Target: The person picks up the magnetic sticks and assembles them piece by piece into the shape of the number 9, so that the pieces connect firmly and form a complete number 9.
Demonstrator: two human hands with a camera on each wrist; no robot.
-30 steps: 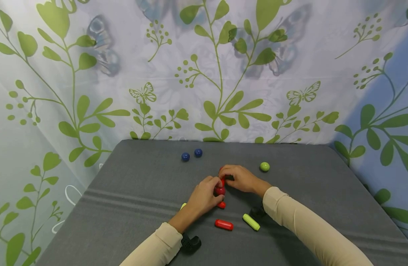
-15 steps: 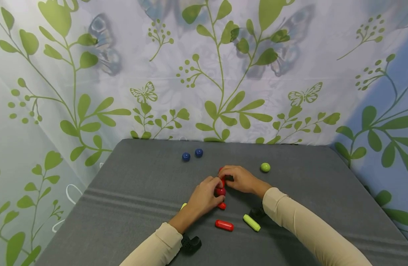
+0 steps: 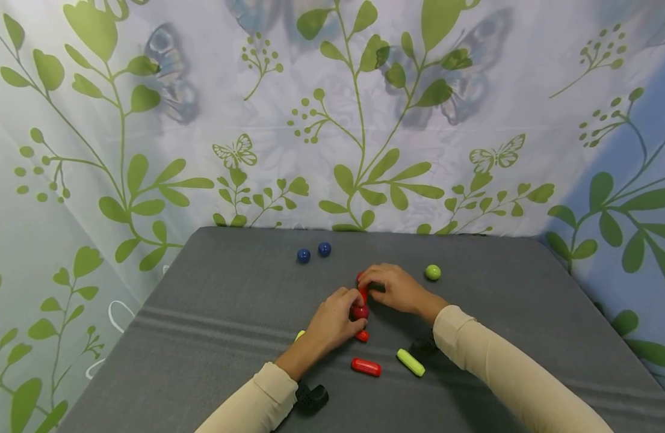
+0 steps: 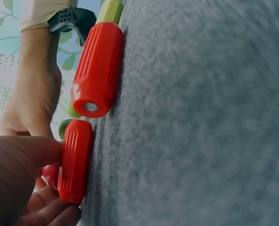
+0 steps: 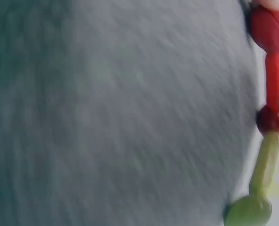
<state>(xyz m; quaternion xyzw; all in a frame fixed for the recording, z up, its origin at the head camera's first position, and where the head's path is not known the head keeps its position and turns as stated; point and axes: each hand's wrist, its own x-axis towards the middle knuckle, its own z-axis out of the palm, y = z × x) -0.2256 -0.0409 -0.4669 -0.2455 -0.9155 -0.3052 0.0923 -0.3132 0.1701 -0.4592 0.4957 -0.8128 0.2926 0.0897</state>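
My left hand (image 3: 325,322) pinches a glossy red ball (image 3: 360,312) between thumb and fingers. A short red rod (image 4: 77,160) lies along the thumb side of that grip. Another red rod (image 5: 275,82) runs from the held ball to a second, darker red ball (image 5: 270,118). From there a yellow-green rod (image 5: 264,165) leads to a green ball (image 5: 248,212), hidden under the hand in the head view. My right hand (image 3: 398,290) bends over this part, fingertips right at the second red ball and rod end; I cannot tell if they grip.
A loose red rod (image 3: 366,367) and yellow-green rod (image 3: 410,362) lie nearer me on the grey table (image 3: 213,349). Two blue balls (image 3: 303,256) sit at the far left, a lime ball (image 3: 433,272) at the right. Black straps (image 3: 312,397) circle both wrists.
My right hand has shifted slightly away and to the right, leaving more of the second red ball showing. My left hand keeps its hold on the nearer ball.
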